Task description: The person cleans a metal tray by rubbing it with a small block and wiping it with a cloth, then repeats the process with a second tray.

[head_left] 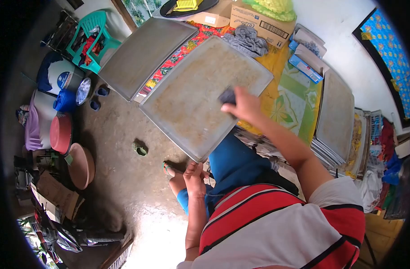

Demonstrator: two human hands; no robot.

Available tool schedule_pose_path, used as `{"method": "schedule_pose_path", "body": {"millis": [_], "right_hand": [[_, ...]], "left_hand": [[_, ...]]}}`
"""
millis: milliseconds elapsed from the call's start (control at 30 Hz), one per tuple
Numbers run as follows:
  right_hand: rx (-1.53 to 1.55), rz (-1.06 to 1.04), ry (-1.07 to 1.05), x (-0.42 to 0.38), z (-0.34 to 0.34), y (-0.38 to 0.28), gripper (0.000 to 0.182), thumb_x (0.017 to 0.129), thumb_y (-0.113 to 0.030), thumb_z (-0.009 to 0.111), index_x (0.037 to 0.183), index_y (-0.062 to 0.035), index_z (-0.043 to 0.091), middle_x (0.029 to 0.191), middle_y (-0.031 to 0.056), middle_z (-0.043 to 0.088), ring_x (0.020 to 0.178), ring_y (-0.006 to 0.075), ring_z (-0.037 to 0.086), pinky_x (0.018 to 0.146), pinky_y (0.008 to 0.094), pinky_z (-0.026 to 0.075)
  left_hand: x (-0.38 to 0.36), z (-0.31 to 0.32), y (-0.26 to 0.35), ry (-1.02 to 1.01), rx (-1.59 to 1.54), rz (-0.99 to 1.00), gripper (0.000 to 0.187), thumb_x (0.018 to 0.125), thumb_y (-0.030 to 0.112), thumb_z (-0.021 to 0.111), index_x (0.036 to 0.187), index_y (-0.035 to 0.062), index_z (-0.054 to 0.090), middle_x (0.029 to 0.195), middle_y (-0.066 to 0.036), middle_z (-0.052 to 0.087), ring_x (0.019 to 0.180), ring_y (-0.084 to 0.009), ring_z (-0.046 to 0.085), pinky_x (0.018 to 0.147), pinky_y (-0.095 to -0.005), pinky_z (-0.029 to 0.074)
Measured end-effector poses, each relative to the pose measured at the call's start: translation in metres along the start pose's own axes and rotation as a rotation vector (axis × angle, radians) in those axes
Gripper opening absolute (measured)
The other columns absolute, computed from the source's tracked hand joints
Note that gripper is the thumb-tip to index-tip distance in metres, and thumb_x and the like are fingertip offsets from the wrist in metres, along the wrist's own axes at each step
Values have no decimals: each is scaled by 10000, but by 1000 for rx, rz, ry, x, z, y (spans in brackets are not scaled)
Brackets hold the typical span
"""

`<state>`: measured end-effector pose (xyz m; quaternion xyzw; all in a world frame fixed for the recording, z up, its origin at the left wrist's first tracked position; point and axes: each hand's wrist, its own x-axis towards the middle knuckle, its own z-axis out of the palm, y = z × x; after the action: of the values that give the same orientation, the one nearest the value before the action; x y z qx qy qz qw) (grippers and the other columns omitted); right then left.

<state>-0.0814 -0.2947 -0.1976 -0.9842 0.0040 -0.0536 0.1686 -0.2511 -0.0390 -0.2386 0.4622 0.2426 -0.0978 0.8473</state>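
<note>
Clearly mid-scrub: the right hand grips a dark scrubbing pad pressed on the large metal tray, which lies tilted off the table's edge. The left hand clasps the tray's near corner. Brownish residue covers most of its surface, so I judge much is left; another tray lies beside it.

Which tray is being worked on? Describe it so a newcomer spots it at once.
Start at the flowered cloth that covers the table. Two big metal trays jut off its near edge over the floor; take the tray nearer the person. Unlike the clean grey tray behind it, it carries a tan film, the right hand presses a dark pad on it, and the left hand props its lower corner.
</note>
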Motion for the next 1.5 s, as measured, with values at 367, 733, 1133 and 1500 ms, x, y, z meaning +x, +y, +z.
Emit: {"method": "schedule_pose_path", "body": {"millis": [367, 733, 1133, 1500], "right_hand": [[-118, 381, 211, 110, -15, 141, 826, 703, -623, 708, 1224, -23, 483, 1237, 178, 557, 1116, 349, 577, 863, 524, 471], [-216, 281, 176, 174, -13, 104, 757, 713, -597, 721, 1210, -87, 466, 1177, 107, 556, 1081, 286, 597, 866, 500, 453], [-226, 431, -39, 174, -60, 85, 821, 690, -558, 760, 1262, -61, 445, 1241, 144, 560, 1093, 291, 615, 882, 461, 483], [-209, 367, -42, 237, -22, 67, 812, 700, -555, 759, 1264, -68, 437, 1273, 142, 549, 1120, 292, 605, 863, 455, 488]], "left_hand": [[3, 10, 7, -5, 92, 106, 633, 911, -21, 530, 1472, -44, 238, 840, -62, 633, 540, -103, 527, 512, -245, 472], [5, 5, 9, -25, 188, 109, 727, 899, -49, 501, 1514, 15, 120, 985, -139, 648, 570, -104, 534, 506, -234, 466], [4, 12, 19, -8, 244, 68, 794, 876, -33, 534, 1522, 36, 78, 723, -73, 557, 515, -137, 524, 489, -236, 429], [6, 7, 19, -29, 215, 35, 764, 883, -44, 525, 1524, 62, 123, 802, -89, 591, 508, -134, 522, 493, -244, 462]]}}
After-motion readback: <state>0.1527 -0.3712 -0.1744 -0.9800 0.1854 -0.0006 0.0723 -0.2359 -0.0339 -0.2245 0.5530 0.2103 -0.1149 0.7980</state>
